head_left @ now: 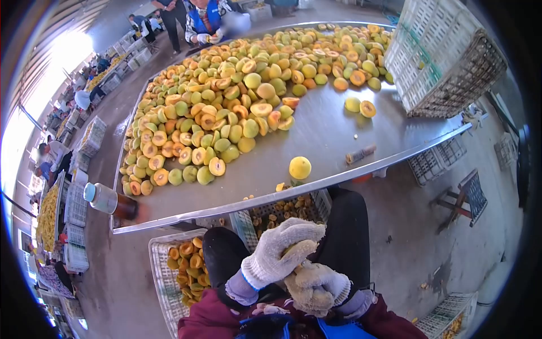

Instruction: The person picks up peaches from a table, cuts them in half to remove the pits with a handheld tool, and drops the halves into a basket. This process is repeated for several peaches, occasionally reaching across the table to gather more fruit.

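Both hands wear whitish knitted gloves and meet above my lap, below the table's front edge. My left hand is closed, its fingers curled over something yellowish that barely shows. Against it, lower and to the right, my right hand is also curled closed; its contents are hidden. Behind the hands, between my knees, a crate holds pits and scraps. On the metal table lies a big heap of halved and whole yellow-green fruit. One yellow fruit sits alone near the front edge.
A white crate stands tilted on the table's right. A brown-filled bottle lies at the left corner, a small roll at the right. A crate of fruit halves is beside my left knee. A person works across the table.
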A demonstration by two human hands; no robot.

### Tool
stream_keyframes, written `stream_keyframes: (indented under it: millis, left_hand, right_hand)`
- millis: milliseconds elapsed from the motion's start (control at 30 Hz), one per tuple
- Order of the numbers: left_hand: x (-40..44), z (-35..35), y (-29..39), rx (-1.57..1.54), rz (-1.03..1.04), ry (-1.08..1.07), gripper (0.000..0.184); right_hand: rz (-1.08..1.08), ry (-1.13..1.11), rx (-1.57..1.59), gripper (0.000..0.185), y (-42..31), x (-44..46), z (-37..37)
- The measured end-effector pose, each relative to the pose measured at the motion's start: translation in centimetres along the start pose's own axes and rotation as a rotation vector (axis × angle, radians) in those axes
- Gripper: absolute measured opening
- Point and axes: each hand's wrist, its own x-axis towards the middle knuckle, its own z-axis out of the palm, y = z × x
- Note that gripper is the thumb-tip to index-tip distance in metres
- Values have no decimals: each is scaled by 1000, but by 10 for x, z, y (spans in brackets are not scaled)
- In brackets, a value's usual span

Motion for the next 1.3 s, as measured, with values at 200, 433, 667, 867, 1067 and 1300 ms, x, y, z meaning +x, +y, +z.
stream_keyframes:
  millis: [200,433,667,867,1067,1300]
  left_hand:
    - [-16,29,-8,-693,-209,227,35]
    - [-9,36,0,-987,-504,494,49]
    - [-21,15,-17,-918,-647,578,51]
    - [-110,-62,-51,-569,-481,985,52]
    - [-204,-115,-66,1067,-730,703,28]
    - [-111,-36,-10,142,-226,329,55]
  right_hand:
    - [85,-47,146,29,-3,-3,0]
    - [-98,122,-248,25,29,2,-33]
    - [-77,144,-175,16,-2,1,-10]
    - [-25,329,-403,14,-7,7,-2]
    - [214,420,-446,16,-8,17,-1]
    - [306,577,-794,20,8,40,7]
